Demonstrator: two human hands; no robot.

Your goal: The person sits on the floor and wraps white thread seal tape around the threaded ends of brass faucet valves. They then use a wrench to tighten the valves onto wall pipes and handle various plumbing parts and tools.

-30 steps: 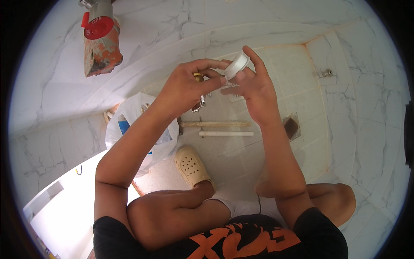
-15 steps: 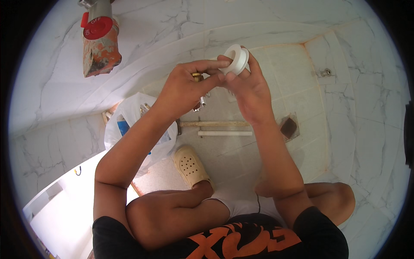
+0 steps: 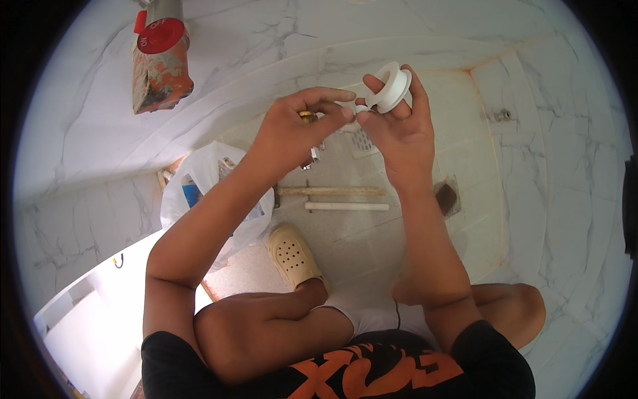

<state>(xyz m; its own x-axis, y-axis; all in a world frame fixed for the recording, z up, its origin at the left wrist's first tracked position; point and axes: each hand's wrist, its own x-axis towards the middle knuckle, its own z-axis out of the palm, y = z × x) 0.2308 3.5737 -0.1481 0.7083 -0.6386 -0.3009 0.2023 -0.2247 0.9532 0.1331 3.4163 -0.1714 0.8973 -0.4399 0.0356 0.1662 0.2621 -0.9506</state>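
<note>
My left hand [image 3: 287,133] is closed around a chrome-and-brass plumbing fitting [image 3: 314,157], most of it hidden by the palm and fingers. Its thumb and fingertips point right, close to a short white strip of tape [image 3: 362,109] by my right thumb. In my right hand [image 3: 409,143] is a white spool of thread seal tape [image 3: 397,92], tilted, with fingers through and around it. Whether the left fingertips also touch the strip, I cannot tell.
A white plastic bag [image 3: 199,166] of parts stands left of my clog [image 3: 292,256]. A wooden-handled tool [image 3: 339,191] and a white pipe [image 3: 349,206] lie on the floor near a grate [image 3: 363,141]. A red-handled valve [image 3: 160,36] juts out upper left; a wall fitting [image 3: 503,115] is at right.
My right hand has moved right and slightly up with the spool, away from the left fingertips. A short tape strip and the floor grate now show between the hands.
</note>
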